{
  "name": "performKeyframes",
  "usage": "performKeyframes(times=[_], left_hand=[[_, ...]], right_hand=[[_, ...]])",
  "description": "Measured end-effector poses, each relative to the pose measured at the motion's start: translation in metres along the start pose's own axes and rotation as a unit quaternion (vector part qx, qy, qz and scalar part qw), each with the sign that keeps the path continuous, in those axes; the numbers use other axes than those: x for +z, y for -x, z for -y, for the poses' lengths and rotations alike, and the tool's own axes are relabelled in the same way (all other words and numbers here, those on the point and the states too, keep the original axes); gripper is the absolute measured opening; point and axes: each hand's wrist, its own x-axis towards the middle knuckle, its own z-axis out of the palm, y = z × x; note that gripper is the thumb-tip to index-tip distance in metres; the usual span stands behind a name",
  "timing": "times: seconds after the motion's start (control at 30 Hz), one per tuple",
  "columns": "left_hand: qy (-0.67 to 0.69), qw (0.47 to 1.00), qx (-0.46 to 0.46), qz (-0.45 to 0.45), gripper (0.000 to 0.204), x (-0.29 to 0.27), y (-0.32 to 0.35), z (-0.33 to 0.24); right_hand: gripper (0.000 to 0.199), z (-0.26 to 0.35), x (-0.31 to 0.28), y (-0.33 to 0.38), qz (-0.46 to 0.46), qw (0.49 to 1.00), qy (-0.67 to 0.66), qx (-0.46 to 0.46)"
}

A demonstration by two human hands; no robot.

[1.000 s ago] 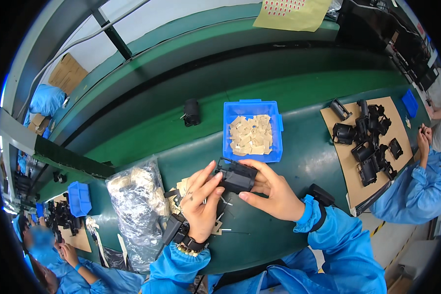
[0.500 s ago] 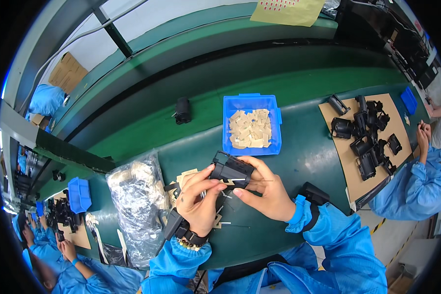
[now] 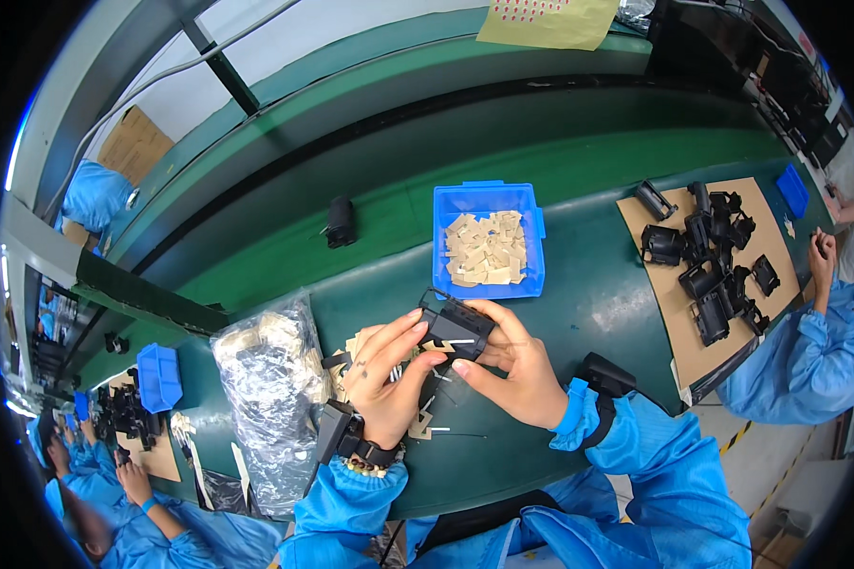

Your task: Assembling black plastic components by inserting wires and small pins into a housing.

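Note:
Between my two hands, above the green table, is a black plastic housing (image 3: 463,322) with a thin open frame at its far left end. My right hand (image 3: 522,379) grips its right end between thumb and fingers. My left hand (image 3: 385,387) closes on its left side, fingertips on the upper edge and thumb lower down. A small tan piece (image 3: 436,347) lies against the housing's near side by my left thumb, and a short white strip (image 3: 458,341) shows beside it. Loose tan pieces (image 3: 420,422) and thin strips lie under my hands, partly hidden.
A blue bin (image 3: 441,197) of tan pieces stands beyond my hands. A clear bag (image 3: 270,408) lies left. Another black housing (image 3: 340,222) sits farther back. Several black parts (image 3: 702,270) cover cardboard (image 3: 657,284) at right. Co-workers in blue (image 3: 811,351) sit on both sides.
The housing has turned slightly in my hands, and the white strip now shows more plainly on its near side. My left fingers have shifted a little along its upper edge.

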Motion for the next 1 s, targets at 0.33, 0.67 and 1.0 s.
performKeyframes(times=[0.33,0.67,1.0], left_hand=[[0.026,0.998,-0.047,-0.03,0.029,0.002,0.003,0.001],[0.061,0.991,-0.113,-0.043,0.021,0.006,0.004,-0.001],[0.053,0.99,-0.116,-0.055,0.011,0.006,-0.011,-0.022]], right_hand=[[0.062,-0.001,0.009,0.001,-0.009,0.998,-0.049,0.027],[0.065,0.001,0.0,-0.001,-0.008,1.0,0.014,-0.019],[0.067,0.003,-0.02,-0.011,-0.135,0.963,0.164,-0.167]])
